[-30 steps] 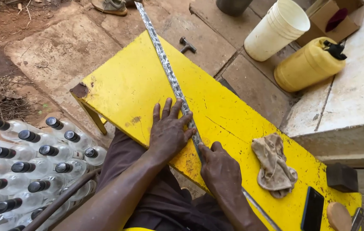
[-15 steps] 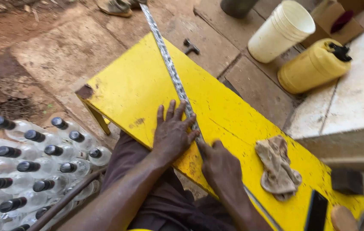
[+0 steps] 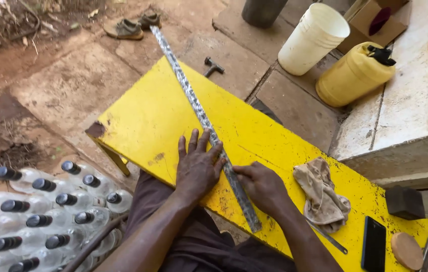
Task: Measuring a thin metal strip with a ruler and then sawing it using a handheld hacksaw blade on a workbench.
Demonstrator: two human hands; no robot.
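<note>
Metal strip: a long, narrow, mottled grey metal strip (image 3: 201,115) lies diagonally across the bright yellow painted wooden bench (image 3: 148,121); its far end juts past the bench edge over the paved ground, its near end sits at the front edge.
Left hand (image 3: 197,168): flat on the bench, palm down, fingers spread apart, fingertips touching the strip's left side.
Right hand (image 3: 261,185): just right of the strip, fingers curled together and pressed against its edge.
Bench top: a crumpled beige cloth (image 3: 323,196) near the right hand; farther right a black phone (image 3: 373,244) and a round wooden disc (image 3: 407,250).
Ground beyond: white plastic bucket (image 3: 313,39), yellow plastic jerrycan (image 3: 353,74).
Left of the knees: clear plastic bottles with black caps (image 3: 38,211), packed together.
</note>
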